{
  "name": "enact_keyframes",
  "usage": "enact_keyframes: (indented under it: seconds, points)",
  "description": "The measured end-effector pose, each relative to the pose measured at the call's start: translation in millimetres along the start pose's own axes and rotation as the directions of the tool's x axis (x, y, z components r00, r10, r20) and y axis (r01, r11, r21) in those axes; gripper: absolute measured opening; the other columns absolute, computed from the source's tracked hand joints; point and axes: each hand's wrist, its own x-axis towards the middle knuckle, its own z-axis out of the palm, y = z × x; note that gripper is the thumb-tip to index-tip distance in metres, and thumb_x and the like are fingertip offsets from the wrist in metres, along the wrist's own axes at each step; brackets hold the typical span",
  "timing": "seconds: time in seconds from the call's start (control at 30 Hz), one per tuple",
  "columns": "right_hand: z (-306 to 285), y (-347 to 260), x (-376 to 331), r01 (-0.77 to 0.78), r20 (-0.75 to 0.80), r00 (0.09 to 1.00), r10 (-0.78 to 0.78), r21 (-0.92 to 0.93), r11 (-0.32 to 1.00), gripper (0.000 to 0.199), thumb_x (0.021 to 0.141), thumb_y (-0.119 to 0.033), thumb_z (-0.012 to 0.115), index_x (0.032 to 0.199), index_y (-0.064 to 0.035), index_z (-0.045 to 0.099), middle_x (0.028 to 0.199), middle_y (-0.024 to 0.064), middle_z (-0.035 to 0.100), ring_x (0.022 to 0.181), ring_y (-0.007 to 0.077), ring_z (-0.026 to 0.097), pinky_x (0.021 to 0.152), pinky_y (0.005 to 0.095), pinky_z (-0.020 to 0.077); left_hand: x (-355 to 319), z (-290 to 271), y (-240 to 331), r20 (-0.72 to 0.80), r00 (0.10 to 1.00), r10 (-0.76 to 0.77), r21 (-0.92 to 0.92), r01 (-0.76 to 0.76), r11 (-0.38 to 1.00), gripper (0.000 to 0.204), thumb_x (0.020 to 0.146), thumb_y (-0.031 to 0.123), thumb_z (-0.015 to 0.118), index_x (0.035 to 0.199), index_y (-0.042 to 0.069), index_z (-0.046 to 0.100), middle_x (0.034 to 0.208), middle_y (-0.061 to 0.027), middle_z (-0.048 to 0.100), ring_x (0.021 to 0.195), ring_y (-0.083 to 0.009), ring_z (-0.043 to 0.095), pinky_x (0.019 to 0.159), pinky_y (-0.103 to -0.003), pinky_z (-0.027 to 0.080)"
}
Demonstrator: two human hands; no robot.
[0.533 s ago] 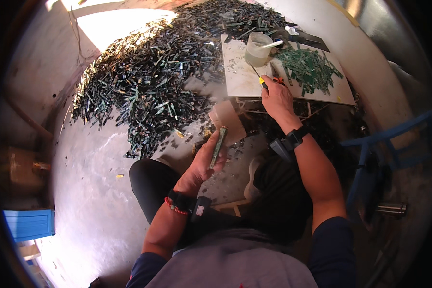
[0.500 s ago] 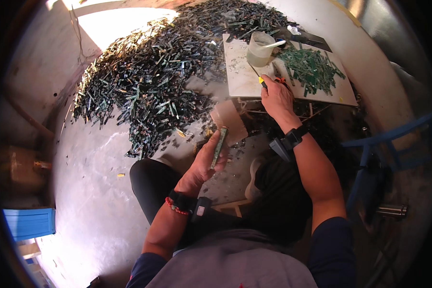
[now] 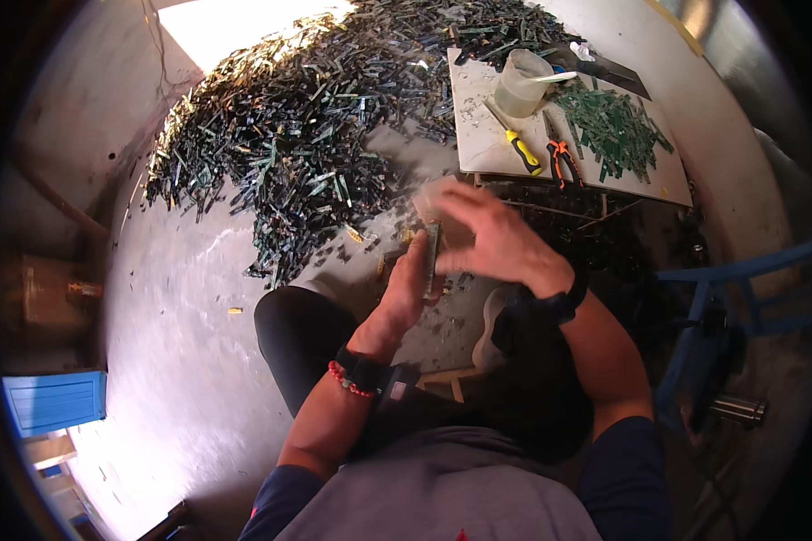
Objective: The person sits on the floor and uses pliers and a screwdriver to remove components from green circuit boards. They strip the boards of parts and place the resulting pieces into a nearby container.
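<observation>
My left hand [image 3: 406, 284] is closed on a narrow green strip [image 3: 433, 252], possibly a circuit board, held upright above my lap. Just right of it is my right hand [image 3: 505, 239], fingers apart and smeared by motion, its thumb close to the strip; I see nothing in it. Beyond, on a pale board [image 3: 474, 160], lie a screwdriver [image 3: 523, 153] with a yellow and black handle and pliers [image 3: 559, 160] with orange and black grips. A translucent cup [image 3: 518, 90] with a white stick stands behind them, beside a pile of green strips [image 3: 612, 133].
A large heap of dark, narrow strips [image 3: 289, 144] spreads over the floor at the far left. A tan flat piece [image 3: 421, 203] is partly hidden behind my hands. A blue metal frame [image 3: 708, 293] stands at right, a blue box [image 3: 56, 401] at far left.
My right hand has let go of the screwdriver, now on the board, and come back toward my left hand. The left hand still holds the strip. The view has shifted slightly.
</observation>
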Motion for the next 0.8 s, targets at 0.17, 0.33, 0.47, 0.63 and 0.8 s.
enact_keyframes:
  seconds: [0.17, 0.33, 0.47, 0.63, 0.8]
  points:
    - [27.3, -11.3, -16.3, -0.041, 0.175, 0.984, 0.043, -0.011, 0.999, 0.09, 0.058, -0.035, 0.086, 0.131, -0.0021, 0.046, 0.139, 0.0183, 0.04, 0.126, 0.0369, 0.042, 0.104, 0.0422, 0.0387, -6.8, 11.1, -5.9, 0.029, 0.947, 0.319, 0.409, -0.302, 0.861, 0.05, 0.102, 0.041, 0.025, 0.113, 0.001, 0.054, 0.079, -0.0043, 0.058, 0.069, -0.0113, 0.054, 0.058, -0.027, 0.045]
    - [21.6, -23.7, -24.8, -0.037, 0.15, 0.988, 0.039, -0.016, 0.999, 0.091, 0.056, -0.037, 0.086, 0.13, -0.0008, 0.047, 0.138, 0.0192, 0.041, 0.127, 0.0362, 0.042, 0.104, 0.0421, 0.039, -13.6, 15.2, 1.7, 0.014, 0.977, 0.214, 0.232, -0.211, 0.949, 0.037, 0.099, 0.027, 0.034, 0.12, 0.0, 0.051, 0.09, -0.0069, 0.061, 0.077, -0.012, 0.057, 0.064, -0.028, 0.048]
    - [28.7, -30.5, -32.3, -0.02, 0.011, 1.0, 0.022, -0.127, 0.992, 0.09, 0.058, -0.042, 0.084, 0.127, 0.0026, 0.048, 0.134, 0.0212, 0.044, 0.125, 0.0374, 0.043, 0.103, 0.0423, 0.0394, -16.4, 6.7, 1.3, 0.264, 0.809, 0.526, 0.657, -0.55, 0.516, 0.035, 0.087, 0.009, 0.05, 0.12, -0.001, 0.05, 0.084, -0.0062, 0.06, 0.072, -0.012, 0.056, 0.062, -0.029, 0.048]
    - [35.6, -28.7, -44.8, 0.028, -0.073, 0.996, -0.046, -0.231, 0.972, 0.07, 0.064, -0.028, 0.081, 0.117, 0.0053, 0.052, 0.13, 0.0232, 0.048, 0.119, 0.0385, 0.048, 0.098, 0.0432, 0.0431, -26.6, 11.4, 13.2, 0.332, 0.888, 0.319, 0.721, -0.457, 0.522, 0.046, 0.077, 0.002, 0.059, 0.121, -0.001, 0.048, 0.085, -0.0049, 0.056, 0.071, -0.0131, 0.055, 0.062, -0.028, 0.047]
    - [35.2, -22.5, -45.7, 0.111, -0.084, 0.987, -0.135, -0.238, 0.965, 0.052, 0.072, -0.023, 0.075, 0.11, 0.0066, 0.057, 0.116, 0.0227, 0.058, 0.111, 0.0371, 0.055, 0.094, 0.0403, 0.0472, -24.9, 9.1, 8.6, 0.223, 0.974, 0.034, 0.256, -0.092, 0.962, 0.023, 0.091, 0.011, 0.045, 0.113, 0.003, 0.05, 0.078, -0.0012, 0.048, 0.059, -0.0072, 0.042, 0.048, -0.022, 0.034]
